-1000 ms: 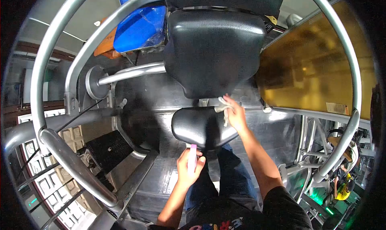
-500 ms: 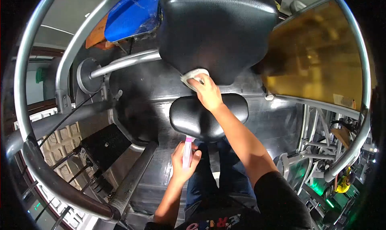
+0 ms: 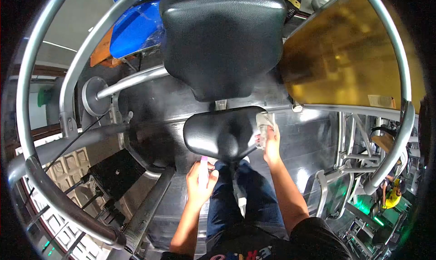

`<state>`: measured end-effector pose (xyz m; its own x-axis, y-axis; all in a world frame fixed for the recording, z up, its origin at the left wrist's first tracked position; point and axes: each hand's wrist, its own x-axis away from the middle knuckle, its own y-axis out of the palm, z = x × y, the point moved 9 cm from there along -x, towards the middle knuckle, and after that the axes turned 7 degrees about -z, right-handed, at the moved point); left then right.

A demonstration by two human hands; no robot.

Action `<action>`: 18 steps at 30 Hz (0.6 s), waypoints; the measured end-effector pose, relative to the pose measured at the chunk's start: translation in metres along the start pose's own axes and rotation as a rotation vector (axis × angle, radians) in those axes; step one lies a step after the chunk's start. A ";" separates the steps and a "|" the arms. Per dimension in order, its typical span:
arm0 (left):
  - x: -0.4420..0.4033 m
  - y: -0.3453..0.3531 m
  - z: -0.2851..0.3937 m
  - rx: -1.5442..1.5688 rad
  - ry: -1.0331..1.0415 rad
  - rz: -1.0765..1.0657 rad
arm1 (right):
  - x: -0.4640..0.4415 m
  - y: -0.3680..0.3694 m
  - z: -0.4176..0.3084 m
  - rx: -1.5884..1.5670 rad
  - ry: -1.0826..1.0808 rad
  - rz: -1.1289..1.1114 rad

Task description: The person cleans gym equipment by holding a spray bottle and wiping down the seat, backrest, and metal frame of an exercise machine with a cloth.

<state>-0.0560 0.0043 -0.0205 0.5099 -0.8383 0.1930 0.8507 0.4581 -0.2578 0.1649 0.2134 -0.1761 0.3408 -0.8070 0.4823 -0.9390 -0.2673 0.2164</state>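
Two hands in view, both low-centre, neither empty. Left hand (image 3: 198,190), bottom centre and a bit left: fingers wrapped round a slim pale item (image 3: 203,173), pinkish at the tip. We'd call it bottle-like, can't confirm. It stands tip toward the top of the frame, thumb along the right side, probably so the tip stays free of the fingers. It sits just below the front edge of the black seat (image 3: 202,133), near it; contact can't be told

Right hand (image 3: 271,146), centre right: fingers closed on a bunched whitish cloth (image 3: 265,120), which overlaps the right end of the seat in our view. Whether it presses on the padding we can't tell. Cloth pokes out past the fingertips, so we judge it's held that way to put fabric, not skin, toward the vinyl. Hands are apart, one item each, likely so neither has to be put down

Black backrest (image 3: 222,42) fills top centre, above the seat and untouched. Seat lies in front of the jeans (image 3: 261,192), which we think puts both pads within easy reach. Silver tubing (image 3: 27,101) curves down the left edge, presumably part of the same machine. Blue pad (image 3: 138,30) upper left, amber panel (image 3: 345,64) upper right, both well away from the hands
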 end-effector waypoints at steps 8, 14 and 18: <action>0.002 0.040 -0.021 0.047 -0.075 0.101 | -0.029 -0.006 0.014 -0.137 0.251 -0.057; -0.007 0.080 -0.048 0.081 -0.072 0.115 | -0.033 -0.008 0.013 -0.113 0.233 -0.115; -0.010 0.099 -0.069 0.090 -0.065 0.152 | -0.020 -0.017 0.019 -0.135 0.198 -0.053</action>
<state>0.0148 0.0375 -0.1133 0.6381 -0.7380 0.2194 0.7698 0.6050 -0.2035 0.1731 0.2238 -0.2050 0.4046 -0.6711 0.6212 -0.9094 -0.2236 0.3508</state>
